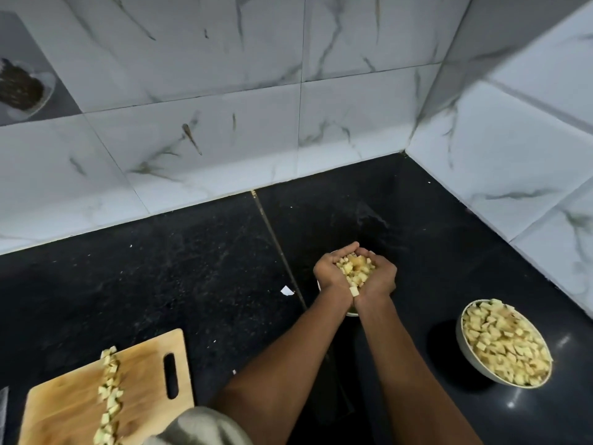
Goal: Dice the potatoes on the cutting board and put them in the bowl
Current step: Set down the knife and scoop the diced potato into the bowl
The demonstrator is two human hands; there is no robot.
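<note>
My left hand [329,273] and my right hand [380,277] are cupped together, holding a heap of diced potato [354,273] between them. They hover over a bowl [352,313] that is almost wholly hidden beneath them; only slivers of its rim show. One cube sits at the gap between my wrists. A wooden cutting board [144,377] lies at the lower left with a line of diced potato [110,399] across it. A second bowl [505,342] at the right is full of potato cubes.
The black countertop [192,268] meets marble-tiled walls at the back and right, forming a corner. A small white scrap [286,290] lies left of my hands. A dark blade edge [3,412] shows at the far left. A plate with something dark [22,88] sits in the upper left.
</note>
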